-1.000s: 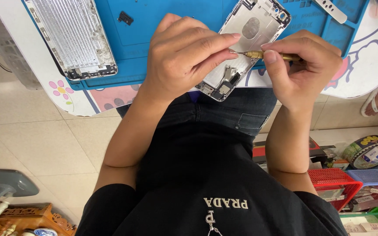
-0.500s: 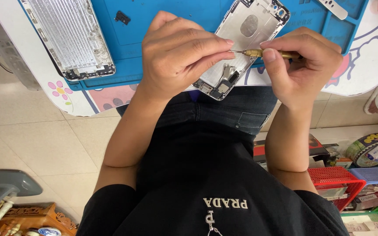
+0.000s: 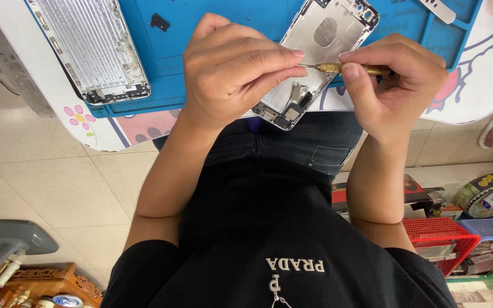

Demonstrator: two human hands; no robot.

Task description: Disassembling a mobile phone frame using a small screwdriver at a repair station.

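1. We logged the left hand (image 3: 232,71) resting on the lower half of an opened silver phone housing (image 3: 320,43), fingers curled together and pressing it down; it covered much of the housing's left side.
2. The right hand (image 3: 395,85) had its grip clamped on a brass-coloured screwdriver (image 3: 343,68), whose tip lay just by the left forefinger, over the housing.
3. The housing lay tilted on a blue work mat (image 3: 201,34), its lower end jutting past the mat's edge over our lap.
4. Nearby we noted a second phone part with a ribbed silver face (image 3: 92,48) on the mat's left and a small black piece (image 3: 159,22) between the two.
5. A white table (image 3: 475,85) with cartoon prints carried the mat.
6. On the floor to the right we noted a red basket (image 3: 440,239) and a tape roll (image 3: 492,197); the tool at the top edge was cut off, and we could not make out the screw.
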